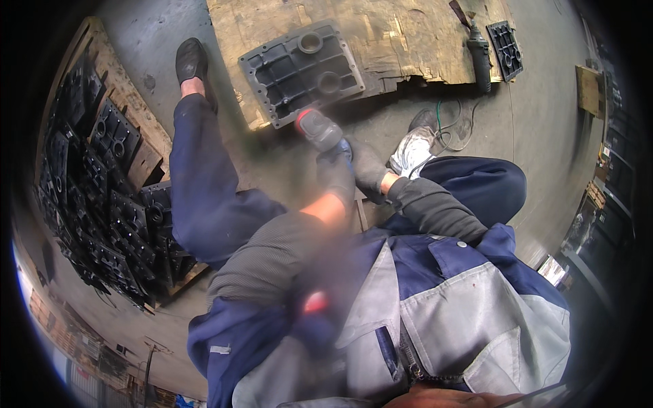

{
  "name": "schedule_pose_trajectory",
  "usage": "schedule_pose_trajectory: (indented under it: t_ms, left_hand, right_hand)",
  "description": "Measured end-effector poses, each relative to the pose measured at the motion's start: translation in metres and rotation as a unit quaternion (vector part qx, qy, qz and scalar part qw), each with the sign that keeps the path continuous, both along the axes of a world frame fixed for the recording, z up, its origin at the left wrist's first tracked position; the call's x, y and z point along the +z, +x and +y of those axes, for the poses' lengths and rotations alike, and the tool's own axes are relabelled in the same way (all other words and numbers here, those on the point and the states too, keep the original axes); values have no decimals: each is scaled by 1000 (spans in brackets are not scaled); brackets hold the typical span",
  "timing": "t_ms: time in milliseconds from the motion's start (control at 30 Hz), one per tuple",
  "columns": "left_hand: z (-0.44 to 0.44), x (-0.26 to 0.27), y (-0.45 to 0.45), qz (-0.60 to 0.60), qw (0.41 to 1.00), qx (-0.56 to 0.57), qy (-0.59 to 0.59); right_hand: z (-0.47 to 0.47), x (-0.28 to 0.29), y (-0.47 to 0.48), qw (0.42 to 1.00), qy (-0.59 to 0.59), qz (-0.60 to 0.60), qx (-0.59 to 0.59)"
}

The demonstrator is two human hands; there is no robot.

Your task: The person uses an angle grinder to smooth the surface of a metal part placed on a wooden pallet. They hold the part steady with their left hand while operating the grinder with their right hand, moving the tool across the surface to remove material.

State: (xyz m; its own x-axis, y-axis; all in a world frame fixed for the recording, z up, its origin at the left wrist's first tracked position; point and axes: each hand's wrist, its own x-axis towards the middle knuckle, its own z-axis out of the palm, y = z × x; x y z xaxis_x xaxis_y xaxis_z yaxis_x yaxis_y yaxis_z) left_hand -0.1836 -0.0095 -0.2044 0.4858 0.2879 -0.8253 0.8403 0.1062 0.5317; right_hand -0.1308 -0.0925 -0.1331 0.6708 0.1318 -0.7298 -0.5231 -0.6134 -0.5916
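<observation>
My left hand [335, 171], in a dark glove, is shut on a blurred grey and red handheld tool [321, 130], probably a power tool. My gloved right hand [368, 171] is pressed close beside it, at the tool's near end; its fingers are mostly hidden. Just beyond the tool, a dark cast-metal cover plate [285, 71] with ribs, rim holes and two round bosses, one open and one blurred, lies on a worn wooden board [398, 30]. At the board's right end lie a dark handheld power tool [479, 58] and a smaller ribbed metal plate [505, 51].
On the left, many dark metal plates [115, 137] are heaped on a wooden pallet [137, 102]. A green hose or cord [440, 120] loops on the floor by my right foot [423, 120]. My left leg [201, 168] stretches out between pallet and board. The board's near edge is splintered.
</observation>
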Motion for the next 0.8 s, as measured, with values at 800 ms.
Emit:
schedule_pose_trajectory:
  t_ms: [800]
  left_hand:
    - [24, 6, 2, 31, 999, -15, 34]
  right_hand:
    - [24, -17, -8, 999, -20, -21, -15]
